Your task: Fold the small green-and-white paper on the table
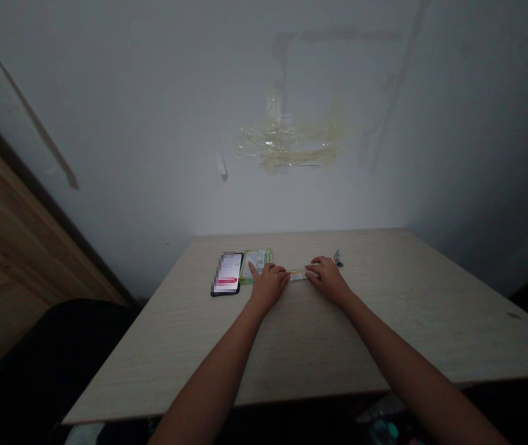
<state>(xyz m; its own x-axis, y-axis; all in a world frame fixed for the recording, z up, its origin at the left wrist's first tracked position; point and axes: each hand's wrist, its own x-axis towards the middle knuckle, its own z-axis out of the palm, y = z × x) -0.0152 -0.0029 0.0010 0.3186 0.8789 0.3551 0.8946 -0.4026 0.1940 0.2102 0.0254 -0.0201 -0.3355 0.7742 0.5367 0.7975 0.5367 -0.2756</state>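
A narrow, pale folded strip [297, 275] with a yellowish upper edge lies on the table between my hands; I cannot tell its material. The fingertips of my left hand [268, 285] press on its left end, with the thumb stuck out over a green-edged printed packet [257, 258]. My right hand [329, 281] has its curled fingers on the strip's right end, and the hand covers part of it. Just beyond the right hand sits a small crumpled, dark and whitish scrap [339, 257].
A phone [227, 275] with a lit, partly blurred screen lies left of the packet. The pale wooden table [384, 321] meets a wall [153, 123] with old tape [287, 145] on it. A dark rounded shape [69, 346] stands at the left.
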